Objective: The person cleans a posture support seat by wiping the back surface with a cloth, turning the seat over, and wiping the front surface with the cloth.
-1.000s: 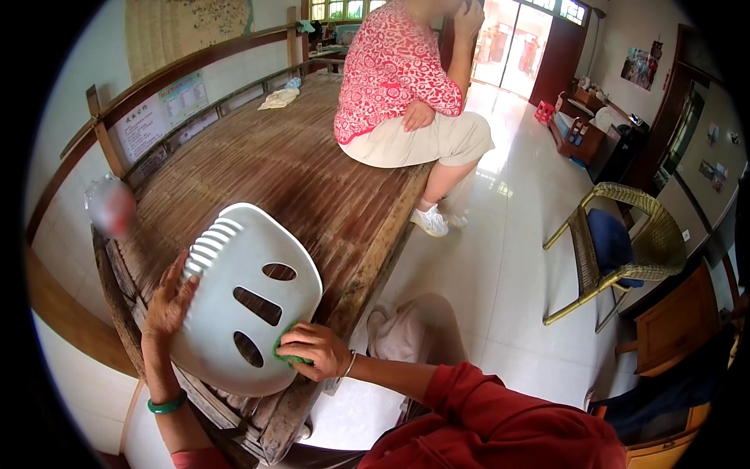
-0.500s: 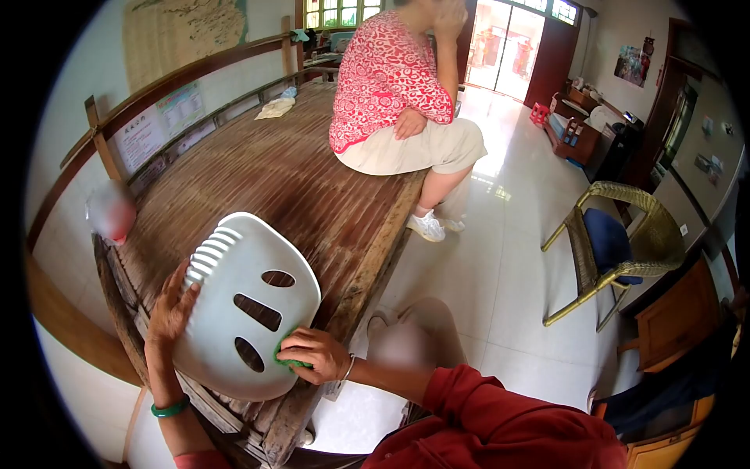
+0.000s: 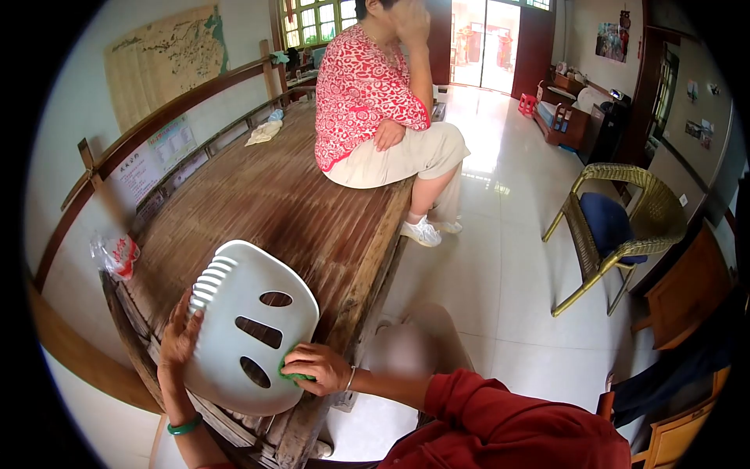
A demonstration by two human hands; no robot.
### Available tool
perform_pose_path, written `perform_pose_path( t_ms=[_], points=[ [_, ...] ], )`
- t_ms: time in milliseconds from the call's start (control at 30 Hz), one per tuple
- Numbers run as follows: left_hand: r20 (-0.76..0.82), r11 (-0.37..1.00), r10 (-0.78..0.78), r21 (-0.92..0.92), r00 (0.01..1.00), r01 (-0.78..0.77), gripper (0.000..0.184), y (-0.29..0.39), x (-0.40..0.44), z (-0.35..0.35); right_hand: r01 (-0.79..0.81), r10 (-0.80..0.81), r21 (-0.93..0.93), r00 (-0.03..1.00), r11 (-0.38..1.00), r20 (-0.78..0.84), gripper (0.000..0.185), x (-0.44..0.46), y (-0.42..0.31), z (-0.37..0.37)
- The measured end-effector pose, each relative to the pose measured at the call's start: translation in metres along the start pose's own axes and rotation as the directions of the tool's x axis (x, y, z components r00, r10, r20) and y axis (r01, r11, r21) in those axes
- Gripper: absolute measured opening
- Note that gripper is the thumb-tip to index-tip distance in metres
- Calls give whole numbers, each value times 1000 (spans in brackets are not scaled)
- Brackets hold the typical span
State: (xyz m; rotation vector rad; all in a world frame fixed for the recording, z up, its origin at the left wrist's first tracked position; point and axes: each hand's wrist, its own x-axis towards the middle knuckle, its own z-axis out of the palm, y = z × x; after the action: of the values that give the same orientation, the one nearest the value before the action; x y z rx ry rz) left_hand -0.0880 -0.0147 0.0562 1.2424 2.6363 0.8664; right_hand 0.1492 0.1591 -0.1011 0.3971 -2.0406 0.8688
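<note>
A pale grey plastic shell (image 3: 226,336) lies tilted on the slatted wooden platform (image 3: 258,187). It has a row of ridges along its upper left edge and three oval cutouts. My left hand (image 3: 181,336) grips its left edge, fingers on the near face and a green bangle at the wrist. At the right edge of the shell, my right hand (image 3: 319,367) presses a green scrubbing pad (image 3: 293,367) against the surface; its fingers are bent over the pad, which is partly hidden beneath them.
A person in a red patterned top (image 3: 363,102) sits on the platform's far right edge. A clear plastic bag (image 3: 117,256) with red print lies at its left corner, and a cloth (image 3: 264,133) near the back. A wicker armchair (image 3: 617,219) stands on the tiled floor at right.
The view has shifted, so the room appears slightly lower and to the left. Both hands keep their hold, and the right hand with the green pad stays by the shell's right edge.
</note>
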Motion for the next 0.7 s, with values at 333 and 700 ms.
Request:
perform_pose_path(
  t_ms=[333, 700],
  points=[
    [19, 999, -44, -19, 999, 44, 67, 18, -6, -4, 2, -2, -9, 1000, 1000, 12, 37, -1, 1, 0],
    [7, 985, 106, 134, 994, -106, 66, -39, 21, 11, -3, 4, -35, 1000, 999, 15, 34, 1, 1, -5]
  ],
)
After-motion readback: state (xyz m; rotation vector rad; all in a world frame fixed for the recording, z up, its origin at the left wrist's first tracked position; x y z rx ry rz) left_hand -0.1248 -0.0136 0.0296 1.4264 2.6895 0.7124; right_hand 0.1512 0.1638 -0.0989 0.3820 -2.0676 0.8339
